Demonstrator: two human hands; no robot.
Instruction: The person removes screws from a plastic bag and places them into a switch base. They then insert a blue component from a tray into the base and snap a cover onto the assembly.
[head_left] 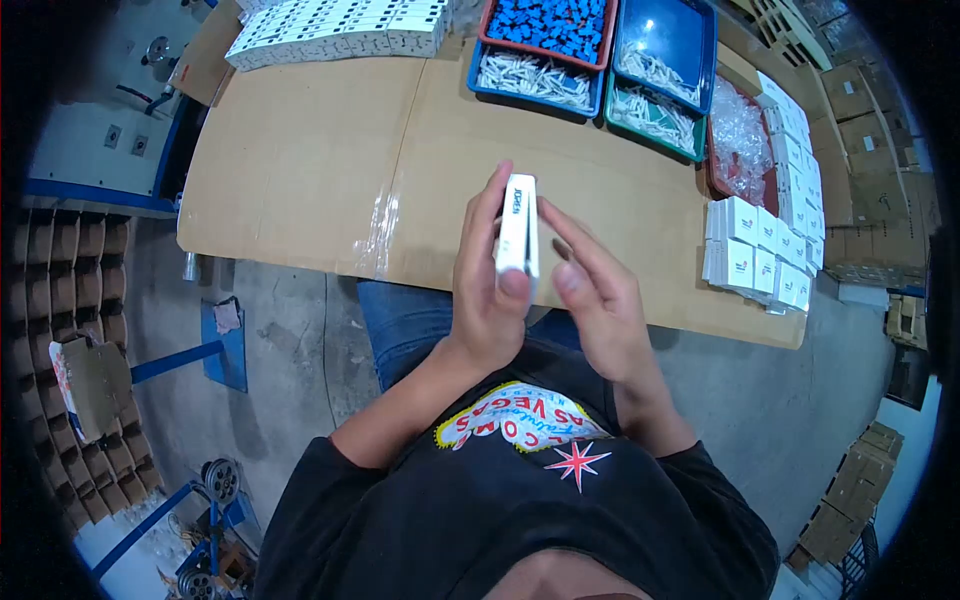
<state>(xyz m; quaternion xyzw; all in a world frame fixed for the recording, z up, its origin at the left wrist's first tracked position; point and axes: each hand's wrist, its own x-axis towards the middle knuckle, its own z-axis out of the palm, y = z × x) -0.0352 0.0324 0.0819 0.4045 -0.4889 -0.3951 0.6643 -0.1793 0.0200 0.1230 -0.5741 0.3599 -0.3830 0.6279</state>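
A slim white box (517,225) with dark lettering on its narrow side stands on end above the near edge of the cardboard-covered table (300,150). My left hand (486,275) grips it, with the thumb at its lower end and the fingers along its left side. A dark slit runs down the right part of the box. To the right of it, my right hand (603,305) is open, fingers stretched out and palm turned toward the box. Its fingertips come close to the box's right side; whether they touch is hard to tell.
Small white boxes (755,250) stand stacked at the table's right, beside a red bin of clear plastic (740,145). At the back are trays of blue pieces (550,25) and white pieces (535,80), plus rows of white boxes (335,35).
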